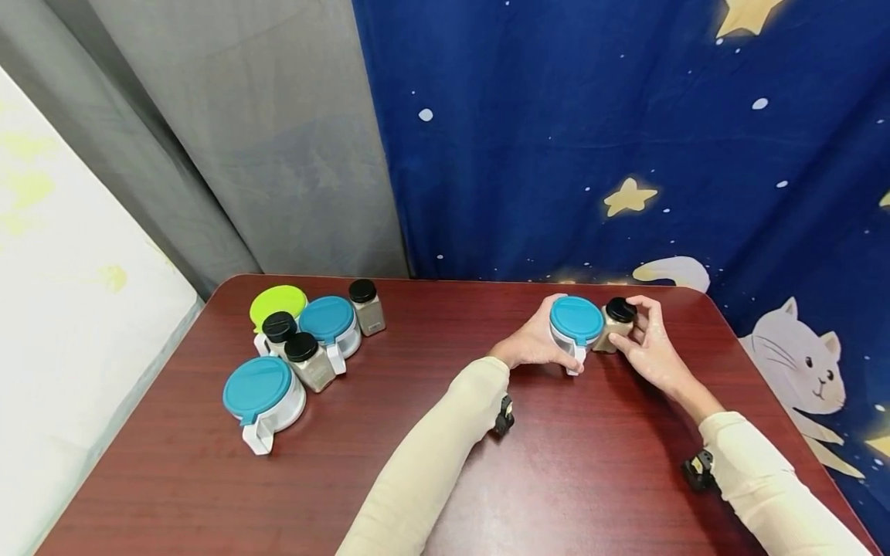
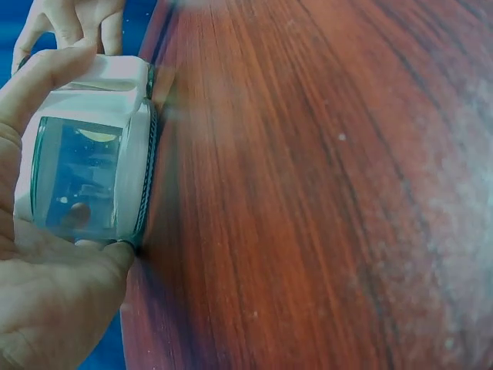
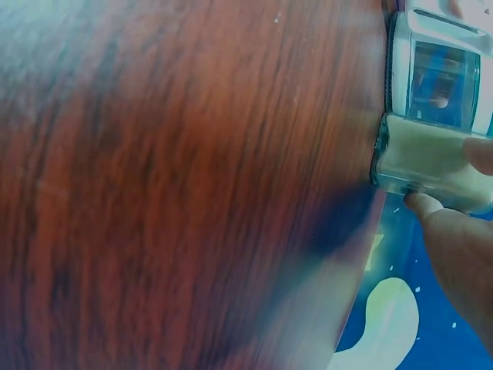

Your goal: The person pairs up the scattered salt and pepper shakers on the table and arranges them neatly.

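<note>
On the right part of the table, my left hand (image 1: 534, 340) grips a white-and-clear seasoning jar (image 1: 576, 319) with a blue lid. Its fingers go round the body, and the thumb lies at the white handle. The left wrist view shows the clear window of this seasoning jar (image 2: 81, 177) between thumb and fingers. Close against its right side stands a small spice bottle (image 1: 610, 338) with a black lid and pale contents. My right hand (image 1: 650, 347) holds that bottle between thumb and fingers. In the right wrist view, the spice bottle (image 3: 431, 158) sits beside the seasoning jar (image 3: 443, 81).
At the table's left stand a green-lidded jar (image 1: 278, 305), two blue-lidded jars with white handles, one nearer (image 1: 257, 390) and one farther (image 1: 327, 318), and three black-lidded spice bottles, one (image 1: 368, 309) slightly apart. Curtains (image 1: 556, 139) hang behind the table's (image 1: 431, 347) back edge.
</note>
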The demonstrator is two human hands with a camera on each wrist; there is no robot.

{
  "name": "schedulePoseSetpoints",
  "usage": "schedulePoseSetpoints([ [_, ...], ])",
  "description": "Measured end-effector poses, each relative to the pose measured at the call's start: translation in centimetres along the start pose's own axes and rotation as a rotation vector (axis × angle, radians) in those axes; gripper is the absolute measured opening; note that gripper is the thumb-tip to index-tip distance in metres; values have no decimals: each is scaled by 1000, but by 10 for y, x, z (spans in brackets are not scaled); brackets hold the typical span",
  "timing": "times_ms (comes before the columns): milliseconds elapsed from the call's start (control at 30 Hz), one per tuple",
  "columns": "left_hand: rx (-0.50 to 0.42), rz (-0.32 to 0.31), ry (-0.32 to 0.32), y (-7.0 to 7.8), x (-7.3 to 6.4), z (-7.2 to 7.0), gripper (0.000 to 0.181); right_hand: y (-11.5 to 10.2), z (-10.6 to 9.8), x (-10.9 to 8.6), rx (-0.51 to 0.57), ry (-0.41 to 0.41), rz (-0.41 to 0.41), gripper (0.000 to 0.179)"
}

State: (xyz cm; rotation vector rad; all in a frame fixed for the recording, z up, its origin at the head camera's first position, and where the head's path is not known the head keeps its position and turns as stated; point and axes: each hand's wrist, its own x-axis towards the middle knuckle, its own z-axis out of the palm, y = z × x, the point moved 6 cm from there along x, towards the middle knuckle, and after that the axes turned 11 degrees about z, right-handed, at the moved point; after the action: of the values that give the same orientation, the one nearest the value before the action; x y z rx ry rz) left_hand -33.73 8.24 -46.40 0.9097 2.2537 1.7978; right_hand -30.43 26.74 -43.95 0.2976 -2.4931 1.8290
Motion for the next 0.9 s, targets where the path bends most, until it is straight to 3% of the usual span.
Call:
schedulePoseSetpoints([
  [167,68,-70,-4,1,-11,-8,147,-3,-2,-5,-9,10,1,78],
  [300,59,-78,8,7,-21,-20,151,-11,-10,-14,-86,104,-29,75],
  [467,23,-68,45,12,-32,-33,138,-24,-19,-30,-235,267,-107,54],
  [567,1,-64,62,13,-37,-37,130,-29,-21,-39,-265,329,-129,50],
  [733,-15,-59,68,17,-46,-39,118,-37,-23,-51,-308,377,-106,49],
  [900,-18,-67,58,22,-57,-40,102,-39,-24,-61,-365,363,-46,45],
])
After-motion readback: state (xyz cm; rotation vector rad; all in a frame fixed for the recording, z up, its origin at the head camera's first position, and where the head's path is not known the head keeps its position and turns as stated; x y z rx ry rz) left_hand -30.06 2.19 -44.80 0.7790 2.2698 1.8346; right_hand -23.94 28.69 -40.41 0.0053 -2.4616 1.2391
